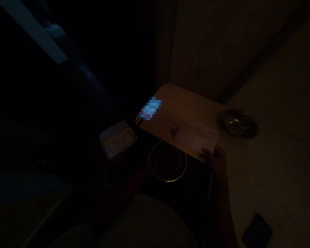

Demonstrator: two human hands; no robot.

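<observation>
The scene is very dark. My right hand (217,159) grips the near corner of a white sheet (200,136) marked with a row of pale bars. The sheet lies on a wooden board (181,106). A small dark clump (174,131) rests on the board just left of the sheet. Below the board's near edge is a round metal bowl (167,162) with dark contents. My left forearm (134,184) reaches dimly toward the bowl's left rim. The left hand's fingers are lost in the dark.
A lit phone screen (151,107) glows at the board's left edge. A white box (117,139) with a thin cable lies left of the bowl. A shallow metal dish (239,123) sits right of the board, a dark phone (257,230) lower right.
</observation>
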